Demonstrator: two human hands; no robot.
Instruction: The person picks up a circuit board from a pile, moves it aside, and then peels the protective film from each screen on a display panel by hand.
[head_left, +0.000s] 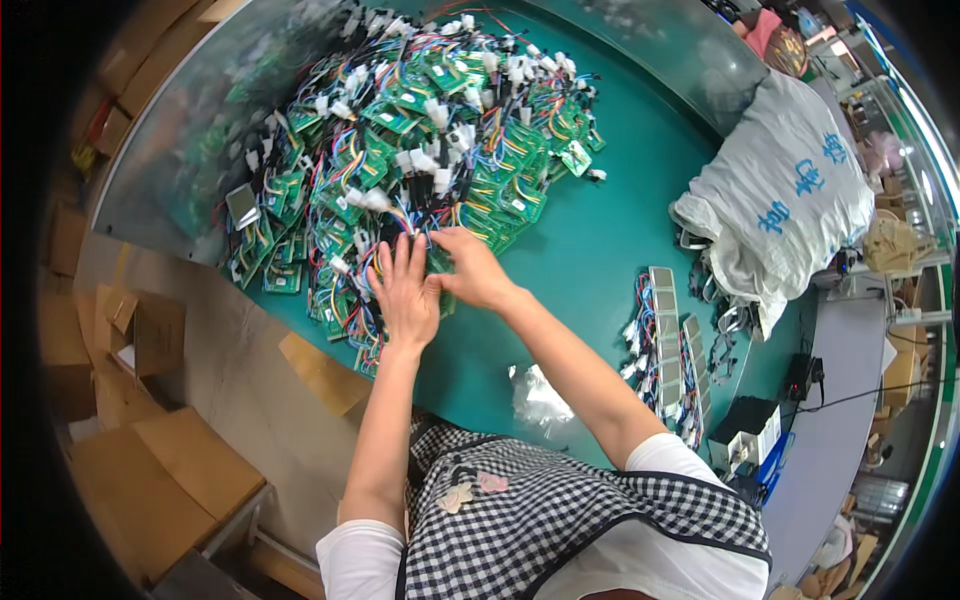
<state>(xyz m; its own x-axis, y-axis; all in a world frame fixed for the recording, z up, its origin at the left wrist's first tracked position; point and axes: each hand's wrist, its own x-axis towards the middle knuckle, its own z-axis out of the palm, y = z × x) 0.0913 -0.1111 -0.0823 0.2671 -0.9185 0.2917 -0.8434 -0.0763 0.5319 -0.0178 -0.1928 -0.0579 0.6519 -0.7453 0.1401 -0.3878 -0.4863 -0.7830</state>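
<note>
1 green table [600,230] carries everything here, and its largest load is 1 pile [420,100] of circuit boards, covering the far left part and running down to the near left edge; the boards [515,205] overlap too much to count. Picking through the boards at the pile's near side seems the step in hand, and the next move likely calls for easing 1 board out without tugging the tangled wires [345,168]. 1 white sack [780,190] with blue marks lies at the right. Nearer, also at the right, are 2 long strips [665,340] of silvery squares, side by side, with wires along them. 2 hands are at the pile's near edge: the left hand [408,305] lies over it, fingers slightly spread and pinching nothing that shows; the right hand [475,270] is just beside it, fingers bent, and whether they pinch a board or only touch wires, I cannot tell. 1 crumpled clear bag [540,400] rests near the table's near edge. The white plugs [375,200], smallest of all, are many, too jumbled for an exact count.
</note>
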